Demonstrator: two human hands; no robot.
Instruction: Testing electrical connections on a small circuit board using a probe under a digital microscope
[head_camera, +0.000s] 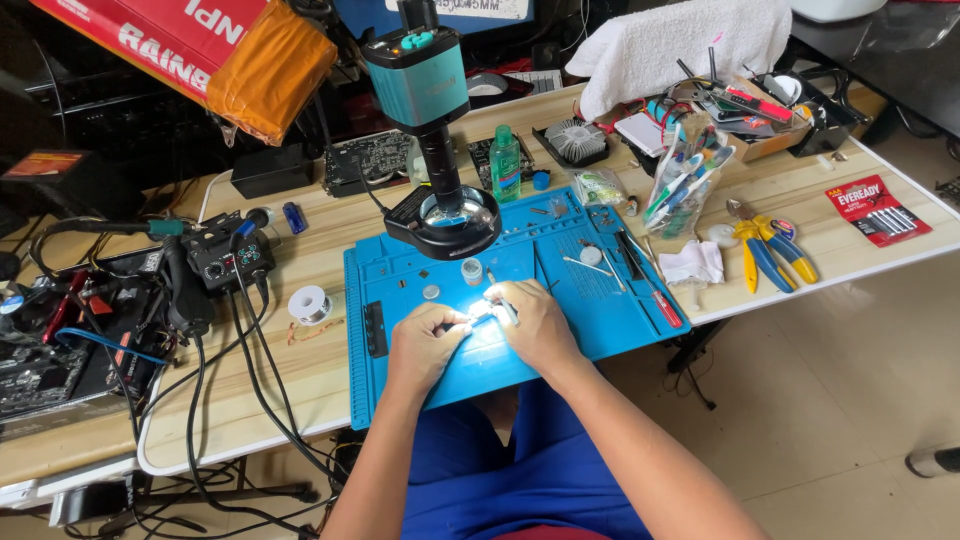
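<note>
My left hand and my right hand meet over the blue work mat, under the bright ring light of a teal microscope. Between the fingertips of both hands sits a small, brightly lit part; glare hides its shape. My right hand also pinches a thin metal tool, possibly tweezers. Small round parts lie on the mat just beyond my fingers.
A solder spool and a soldering station with cables lie to the left. A red-handled screwdriver, yellow-and-blue pliers, a battery pack, a green bottle and a cup of tools stand right and behind.
</note>
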